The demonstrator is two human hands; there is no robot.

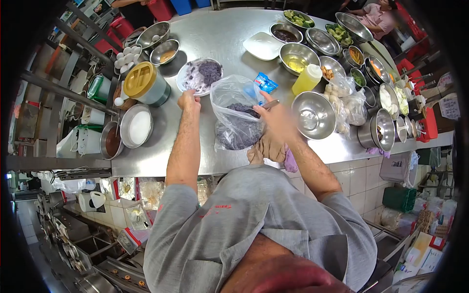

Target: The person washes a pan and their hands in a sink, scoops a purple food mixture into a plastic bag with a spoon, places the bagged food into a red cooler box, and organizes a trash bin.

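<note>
My left hand is closed on the near rim of a white bowl, which holds a lumpy purple mash with pale smears around it. To the right, a clear plastic bag stands open at the top with more of the dark purple mash inside. My right hand is at the bag's right side, its fingers closed on a metal spoon; the far end of the spoon is hidden. Behind the bag lies a blue printed packet. A brown cloth lies below my right hand.
An empty steel bowl and a yellow squeeze bottle stand right of my right hand. Beyond them are several bowls of food. On the left are a yellow-lidded container, a bowl of white powder and eggs.
</note>
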